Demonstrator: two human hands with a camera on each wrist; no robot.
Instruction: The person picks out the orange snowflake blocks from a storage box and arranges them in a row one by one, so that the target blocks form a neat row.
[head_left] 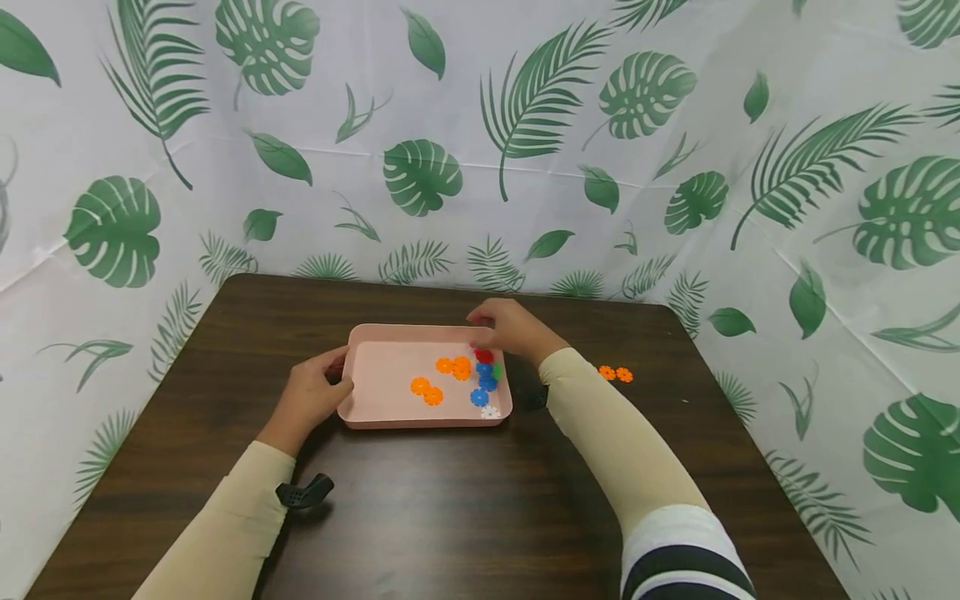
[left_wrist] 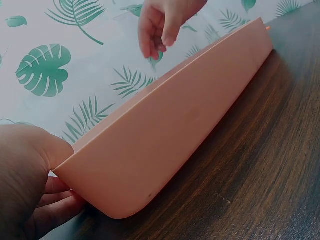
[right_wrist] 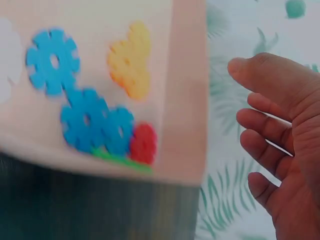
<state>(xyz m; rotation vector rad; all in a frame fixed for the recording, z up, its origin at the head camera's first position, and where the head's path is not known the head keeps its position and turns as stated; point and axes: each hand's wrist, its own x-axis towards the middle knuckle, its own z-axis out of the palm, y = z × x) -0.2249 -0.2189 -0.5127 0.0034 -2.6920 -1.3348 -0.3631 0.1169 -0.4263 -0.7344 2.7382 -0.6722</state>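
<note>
A shallow pink tray [head_left: 382,375] lies on the table with notched, flower-shaped plastic discs in it. Orange discs [head_left: 432,396] sit about its middle. Blue discs [head_left: 479,397], a red disc [head_left: 484,357], a green disc [head_left: 497,372] and a white disc [head_left: 490,412] gather along the right end. My left hand [head_left: 309,392] grips the tray's left end, thumb over the rim and fingers beneath it in the left wrist view. Above the far right corner hovers my right hand [head_left: 517,329]; the right wrist view shows its fingers apart, loosely bent, holding nothing.
Two orange discs [head_left: 615,374] lie on the dark wooden table [head_left: 450,517], right of the tray and beside my right forearm. A white curtain [head_left: 337,183] with green leaf prints hangs behind the table and along its sides.
</note>
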